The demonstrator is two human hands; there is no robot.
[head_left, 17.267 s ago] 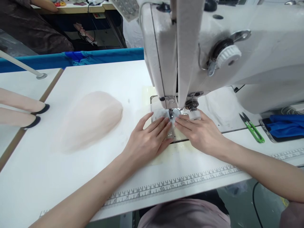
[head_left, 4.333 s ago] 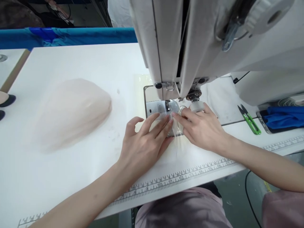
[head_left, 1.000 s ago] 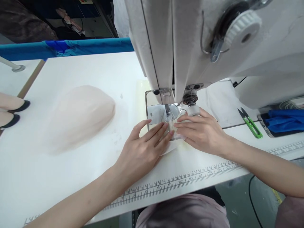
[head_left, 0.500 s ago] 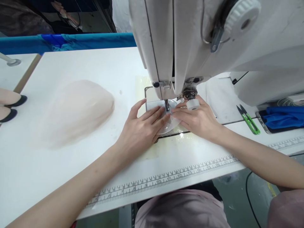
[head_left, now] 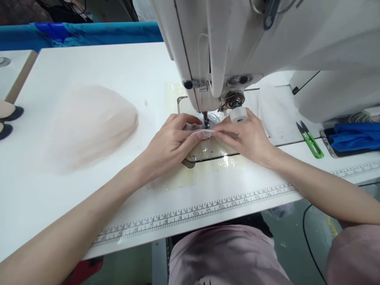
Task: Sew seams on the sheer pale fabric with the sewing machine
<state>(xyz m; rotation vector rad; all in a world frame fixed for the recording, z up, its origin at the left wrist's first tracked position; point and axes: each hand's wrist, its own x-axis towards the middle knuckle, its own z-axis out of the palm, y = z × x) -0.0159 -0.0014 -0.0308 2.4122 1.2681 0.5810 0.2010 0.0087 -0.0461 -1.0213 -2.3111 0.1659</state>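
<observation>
White sheer fabric piece (head_left: 205, 133): pinched btwn thumb & fingers of L hand (head_left: 169, 139) and, at its other end, fingertips of R hand (head_left: 251, 136). Loc.: just on wearer's side of silver metal presser foot (head_left: 206, 118), below white sewing-machine head (head_left: 190, 59). Rec.: hold edge taut & flat; keep tips clear of foot. Visible long axis approx. L–R, crosswise to foot; leading end can't be told.
</observation>
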